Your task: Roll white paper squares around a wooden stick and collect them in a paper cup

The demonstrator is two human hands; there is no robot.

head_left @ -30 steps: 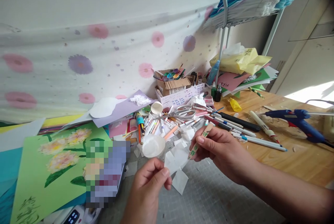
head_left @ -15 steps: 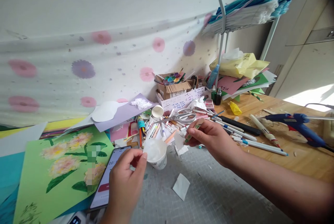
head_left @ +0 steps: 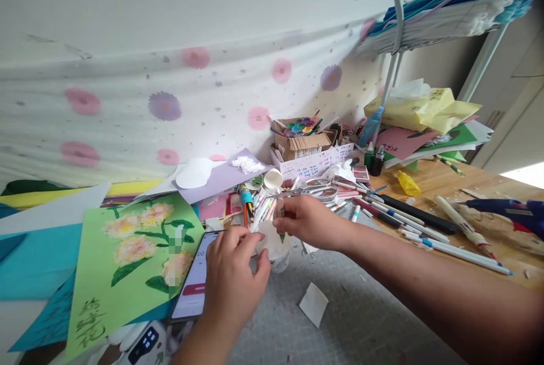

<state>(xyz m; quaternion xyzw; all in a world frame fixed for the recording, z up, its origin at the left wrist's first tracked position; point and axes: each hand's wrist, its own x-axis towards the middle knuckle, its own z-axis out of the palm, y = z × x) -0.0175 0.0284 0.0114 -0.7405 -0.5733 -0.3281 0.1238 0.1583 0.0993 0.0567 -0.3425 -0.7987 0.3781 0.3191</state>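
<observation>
A white paper cup (head_left: 279, 264) stands on the grey mat, its rim partly covered by my hands. At its left side is my left hand (head_left: 238, 268), the fingers curled near a thin translucent white piece (head_left: 266, 234) over the cup's mouth. The thumb sits a little apart, and the exact grip is partly hidden. My right hand (head_left: 308, 222) pinches a small, narrow green-and-white patterned piece (head_left: 281, 228), pointing down over the cup. A square of white paper (head_left: 313, 304) lies on the mat in front of the cup.
Left are a phone (head_left: 193, 283) and a green flower painting (head_left: 136, 257). Behind the cup lie scissors (head_left: 318, 189), a pencil cup (head_left: 245, 195) and a cardboard box (head_left: 301, 147). Several markers (head_left: 408, 217) and a blue glue gun (head_left: 505, 212) are at right.
My right hand has moved left with the patterned piece, from beside the cup to over it. My left thumb has come away from the index finger. The whole view has shifted slightly.
</observation>
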